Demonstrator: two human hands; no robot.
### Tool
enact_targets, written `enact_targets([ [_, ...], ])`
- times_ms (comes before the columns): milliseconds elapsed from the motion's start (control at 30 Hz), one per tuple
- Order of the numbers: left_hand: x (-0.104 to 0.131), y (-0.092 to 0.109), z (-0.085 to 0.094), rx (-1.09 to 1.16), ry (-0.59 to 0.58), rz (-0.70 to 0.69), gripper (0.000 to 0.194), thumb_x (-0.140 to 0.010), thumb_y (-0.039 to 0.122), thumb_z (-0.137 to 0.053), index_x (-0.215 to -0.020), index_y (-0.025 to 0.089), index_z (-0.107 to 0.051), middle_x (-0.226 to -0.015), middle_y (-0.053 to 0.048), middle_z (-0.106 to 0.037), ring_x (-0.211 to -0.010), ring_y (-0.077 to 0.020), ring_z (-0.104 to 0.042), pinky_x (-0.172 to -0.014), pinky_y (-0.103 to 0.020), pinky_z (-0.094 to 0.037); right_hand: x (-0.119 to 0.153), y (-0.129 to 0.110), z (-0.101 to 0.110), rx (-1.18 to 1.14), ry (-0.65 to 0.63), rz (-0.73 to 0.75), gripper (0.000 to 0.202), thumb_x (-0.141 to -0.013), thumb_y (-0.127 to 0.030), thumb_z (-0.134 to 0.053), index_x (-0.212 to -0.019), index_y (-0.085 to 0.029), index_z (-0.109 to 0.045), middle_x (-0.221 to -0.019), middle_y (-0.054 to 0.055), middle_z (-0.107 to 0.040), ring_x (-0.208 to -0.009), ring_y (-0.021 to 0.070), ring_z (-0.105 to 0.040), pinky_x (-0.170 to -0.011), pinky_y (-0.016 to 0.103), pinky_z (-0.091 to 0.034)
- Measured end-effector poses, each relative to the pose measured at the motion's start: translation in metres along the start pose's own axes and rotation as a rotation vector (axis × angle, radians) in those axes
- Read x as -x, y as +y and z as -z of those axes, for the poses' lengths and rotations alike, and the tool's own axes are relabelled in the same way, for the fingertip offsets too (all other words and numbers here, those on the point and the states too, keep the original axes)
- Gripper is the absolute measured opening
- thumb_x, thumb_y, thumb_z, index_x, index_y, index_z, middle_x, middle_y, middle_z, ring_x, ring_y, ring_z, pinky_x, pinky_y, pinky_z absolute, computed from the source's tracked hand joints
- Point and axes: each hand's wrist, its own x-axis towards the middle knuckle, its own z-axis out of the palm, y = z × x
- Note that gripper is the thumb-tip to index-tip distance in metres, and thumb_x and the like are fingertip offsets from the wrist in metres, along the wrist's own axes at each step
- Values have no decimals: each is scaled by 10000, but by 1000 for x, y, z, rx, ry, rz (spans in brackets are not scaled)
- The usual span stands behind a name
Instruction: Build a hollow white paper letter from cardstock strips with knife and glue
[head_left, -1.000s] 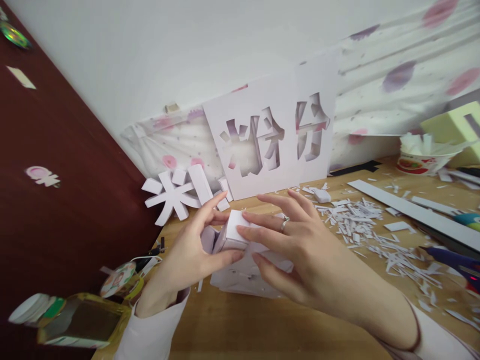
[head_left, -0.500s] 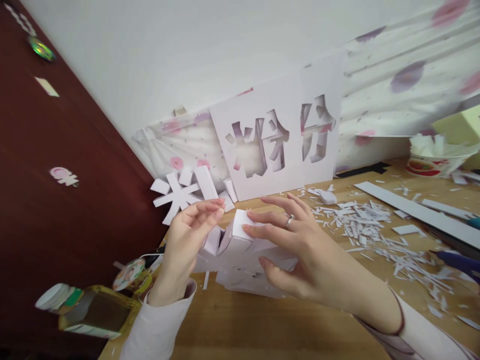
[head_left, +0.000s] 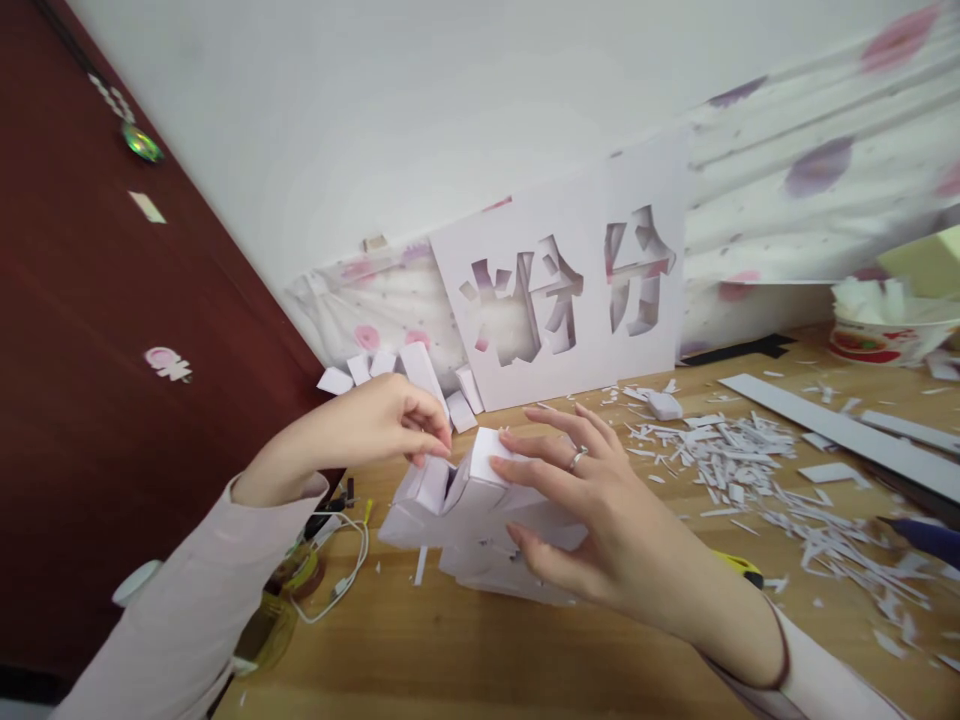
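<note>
A white three-dimensional paper form [head_left: 487,545] stands on the wooden table in front of me, with a gap between two of its upper blocks. My right hand [head_left: 581,490], a ring on one finger, rests on its top right part with the fingers spread. Over the form's upper left edge, my left hand [head_left: 397,420] has its fingers curled and pressed together at the gap; whatever lies between the fingertips is too small to make out. Behind, a white board [head_left: 592,360] with cut-out characters leans against the wall.
White paper scraps [head_left: 727,450] and a long white strip [head_left: 832,425] lie at the right. A bowl [head_left: 885,335] holds white pieces at the back right. Near my left arm are a white cable [head_left: 352,575] and a bottle [head_left: 266,630]. A yellow cutter [head_left: 739,568] lies by my right forearm.
My left hand has turned palm down and come down to the gap in the paper form, its forearm swinging out to the left. My right hand stays on the form. The view has shifted slightly.
</note>
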Motion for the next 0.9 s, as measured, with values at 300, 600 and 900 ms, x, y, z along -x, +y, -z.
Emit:
enact_targets([
  [300, -58, 7, -28, 118, 232, -130, 360, -953, 505, -524, -1056, 245, -750, -1115, -94, -777, -1086, -267, -697, -935, -366, -524, 0, -3, 1, -39, 26, -43, 334, -888, -273, -667, -1204, -180, -720, -1285, 107, -741, -1316, 393, -508, -1104, 688, -335],
  [600, -17, 17, 16, 7, -320, 291, 467, -763, 570, -797, -497, 197, -706, -418, -112, -625, -241, -148, -433, -251, -232, -235, 0, -1, -2, -66, -23, -64, 367, -885, -357, -713, -1221, -211, -702, -1347, 87, -710, -1331, 403, -487, -1120, 697, -301],
  [900, -62, -6, 58, 0, 390, 129, 413, -779, 294, -788, -1191, 271, -769, -1080, -97, -798, -559, -181, -710, -475, -227, -475, 1, 3, -3, 47, -16, -37, 340, -888, -335, -728, -1209, -227, -702, -1348, 95, -714, -1171, 370, -566, -1095, 739, -309],
])
